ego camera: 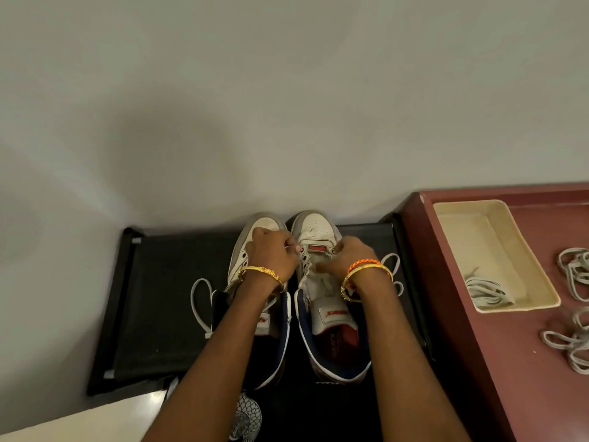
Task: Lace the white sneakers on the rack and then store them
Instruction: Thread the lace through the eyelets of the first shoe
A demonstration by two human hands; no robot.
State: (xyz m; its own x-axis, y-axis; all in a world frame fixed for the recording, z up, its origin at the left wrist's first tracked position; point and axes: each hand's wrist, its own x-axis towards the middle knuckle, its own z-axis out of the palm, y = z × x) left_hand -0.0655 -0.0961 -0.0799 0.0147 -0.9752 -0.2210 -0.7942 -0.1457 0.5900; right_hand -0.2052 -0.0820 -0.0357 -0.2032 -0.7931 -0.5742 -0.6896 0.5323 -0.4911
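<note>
Both white leather sneakers stand toes-away on the black fabric rack (165, 301), long axes running straight ahead from the hands. The left hand (271, 253) and right hand (349, 255) each pinch lace at the right-side sneaker's (322, 282) lowest eyelets; the left-side sneaker (255, 228) lies under the left wrist. Right of the right hand, a cream rectangular tray (462, 218) holds one bundled white lace (486, 291).

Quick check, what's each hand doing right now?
Left hand: fingers curled, pinching the white lace at the right sneaker's lower eyelets.
Right hand: fingers curled at the same sneaker's far eyelets; what it holds cannot be told.
</note>
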